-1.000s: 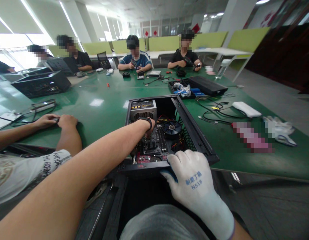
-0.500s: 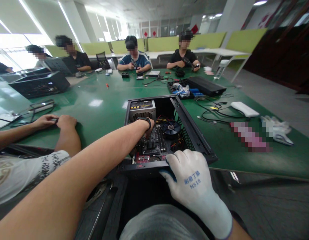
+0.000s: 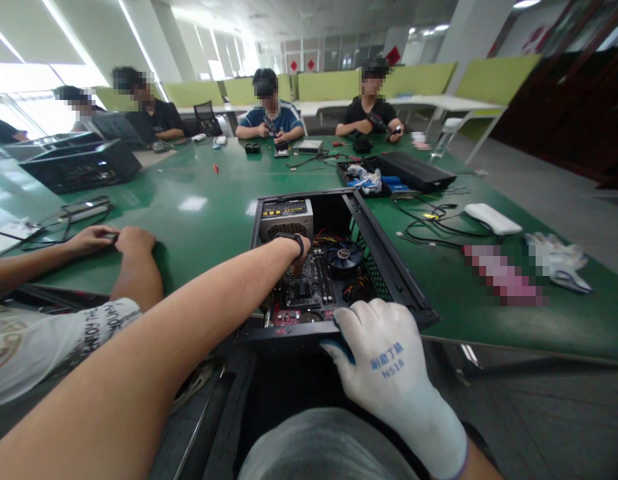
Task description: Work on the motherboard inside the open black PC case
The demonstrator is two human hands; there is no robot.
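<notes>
An open black computer case (image 3: 399,267) lies at the table's near edge, its inside facing up. My right hand (image 3: 379,350), in a white work glove, grips the near rim, thumb below and fingers over the top. My bare left hand (image 3: 299,261) reaches down into the case, a black band at its wrist. Its fingers are mostly hidden by the wrist and arm, low over the motherboard (image 3: 303,293). Beyond that wrist sits the power supply (image 3: 287,219). Just right of the hand is a black cooling fan (image 3: 343,257); thin coloured wires run close by.
At my left, a co-worker's hands (image 3: 133,240) rest on the green table (image 3: 213,227). Cables (image 3: 419,227), a white box-like item (image 3: 493,219) and loose gloves (image 3: 559,260) lie to the right. A black tray (image 3: 346,175) is farther back. Several people sit across.
The view has shifted very slightly. Both hands keep their places, the left inside the case and the right on its rim.
</notes>
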